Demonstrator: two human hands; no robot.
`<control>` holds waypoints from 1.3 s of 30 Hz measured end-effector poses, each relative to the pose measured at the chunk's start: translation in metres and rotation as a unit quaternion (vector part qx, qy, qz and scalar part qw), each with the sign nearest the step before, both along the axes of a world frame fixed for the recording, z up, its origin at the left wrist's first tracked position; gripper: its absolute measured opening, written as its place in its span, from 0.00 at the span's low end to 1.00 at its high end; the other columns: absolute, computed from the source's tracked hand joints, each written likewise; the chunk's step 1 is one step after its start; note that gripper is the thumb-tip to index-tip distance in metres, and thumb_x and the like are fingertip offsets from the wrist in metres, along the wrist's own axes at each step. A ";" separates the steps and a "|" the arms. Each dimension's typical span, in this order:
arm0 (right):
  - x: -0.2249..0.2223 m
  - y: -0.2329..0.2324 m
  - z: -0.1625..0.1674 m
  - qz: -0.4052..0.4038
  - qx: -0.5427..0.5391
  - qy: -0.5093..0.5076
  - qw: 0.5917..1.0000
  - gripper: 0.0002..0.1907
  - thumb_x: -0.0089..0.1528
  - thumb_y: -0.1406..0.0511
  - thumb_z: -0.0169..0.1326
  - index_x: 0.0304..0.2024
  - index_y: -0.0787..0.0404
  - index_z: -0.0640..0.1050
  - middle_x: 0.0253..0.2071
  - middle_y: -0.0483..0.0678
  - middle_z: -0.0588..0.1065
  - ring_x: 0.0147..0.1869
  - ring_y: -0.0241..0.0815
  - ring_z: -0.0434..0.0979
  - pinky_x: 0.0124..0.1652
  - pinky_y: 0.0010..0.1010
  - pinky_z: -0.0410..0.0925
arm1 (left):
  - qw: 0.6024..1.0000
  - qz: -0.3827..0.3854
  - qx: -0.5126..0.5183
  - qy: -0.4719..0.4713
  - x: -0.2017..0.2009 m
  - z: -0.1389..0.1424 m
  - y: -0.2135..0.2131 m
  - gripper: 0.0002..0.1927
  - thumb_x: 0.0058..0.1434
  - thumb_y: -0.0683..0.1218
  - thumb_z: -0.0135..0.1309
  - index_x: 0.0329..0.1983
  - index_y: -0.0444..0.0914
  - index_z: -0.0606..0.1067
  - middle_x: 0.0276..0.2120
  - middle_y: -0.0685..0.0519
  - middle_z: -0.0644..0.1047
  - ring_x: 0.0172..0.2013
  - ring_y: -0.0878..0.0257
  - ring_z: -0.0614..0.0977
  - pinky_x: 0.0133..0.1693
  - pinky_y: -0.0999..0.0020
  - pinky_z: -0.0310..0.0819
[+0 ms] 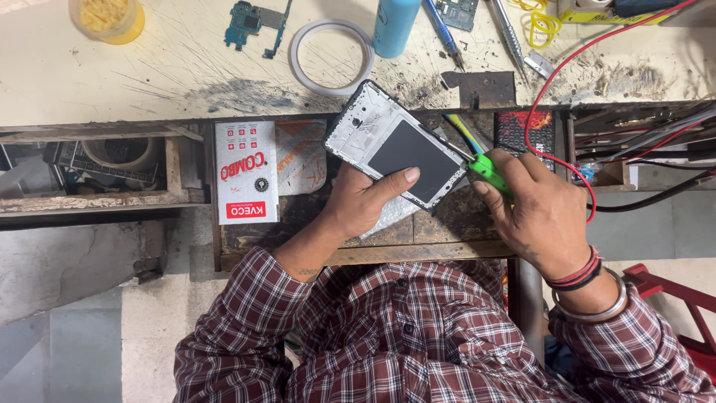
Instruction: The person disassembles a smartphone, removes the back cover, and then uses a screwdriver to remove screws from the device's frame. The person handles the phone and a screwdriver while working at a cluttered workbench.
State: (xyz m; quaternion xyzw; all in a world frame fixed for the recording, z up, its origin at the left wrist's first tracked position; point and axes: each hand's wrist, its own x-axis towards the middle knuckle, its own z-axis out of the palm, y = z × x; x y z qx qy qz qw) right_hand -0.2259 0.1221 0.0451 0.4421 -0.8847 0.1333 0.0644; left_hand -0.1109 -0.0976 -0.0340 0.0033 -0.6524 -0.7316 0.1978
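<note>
My left hand [363,201] holds an opened phone frame [394,142], white metal with a dark rectangular panel, tilted over an open drawer. The thumb lies across the dark panel. My right hand [538,211] grips a green-handled tool [488,172] whose tip touches the right edge of the phone frame. A red wire [556,71] loops past the right hand from the bench top.
The scratched bench top [186,67] carries a blue circuit board [253,24], a ring of tape [332,46], a blue cylinder [394,26], a yellow jar [108,19] and screwdrivers [509,33]. A red-and-white box [246,173] lies in the drawer. Cables run at right.
</note>
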 end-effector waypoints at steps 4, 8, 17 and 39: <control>0.000 -0.002 0.002 0.003 -0.001 -0.002 1.000 0.19 0.65 0.56 0.61 0.56 0.55 0.78 0.35 0.49 0.75 0.34 0.53 0.77 0.30 0.43 0.66 | 1.000 -0.002 -0.010 0.006 -0.001 0.000 0.001 0.14 0.72 0.46 0.58 0.55 0.34 0.76 0.47 0.52 0.80 0.49 0.63 0.81 0.53 0.65 0.76; 0.001 -0.004 0.005 0.004 -0.001 -0.003 1.000 0.20 0.65 0.56 0.61 0.56 0.56 0.78 0.35 0.49 0.75 0.33 0.53 0.77 0.29 0.42 0.66 | 1.000 0.001 -0.007 0.008 -0.002 0.000 0.002 0.15 0.72 0.47 0.58 0.56 0.33 0.75 0.48 0.51 0.79 0.50 0.63 0.80 0.54 0.65 0.75; 0.005 -0.013 0.009 0.011 -0.014 -0.002 1.000 0.20 0.65 0.58 0.62 0.56 0.57 0.78 0.35 0.50 0.75 0.33 0.52 0.78 0.30 0.41 0.67 | 1.000 -0.009 0.003 -0.002 0.001 -0.001 0.000 0.16 0.72 0.48 0.56 0.56 0.33 0.74 0.48 0.50 0.79 0.50 0.62 0.80 0.53 0.64 0.76; 0.001 -0.028 0.017 0.024 -0.020 0.006 1.000 0.19 0.65 0.58 0.62 0.56 0.59 0.78 0.36 0.51 0.75 0.34 0.55 0.78 0.31 0.43 0.68 | 1.000 -0.006 -0.007 -0.007 -0.002 -0.001 0.002 0.16 0.72 0.49 0.56 0.55 0.33 0.75 0.47 0.50 0.80 0.49 0.63 0.81 0.52 0.66 0.77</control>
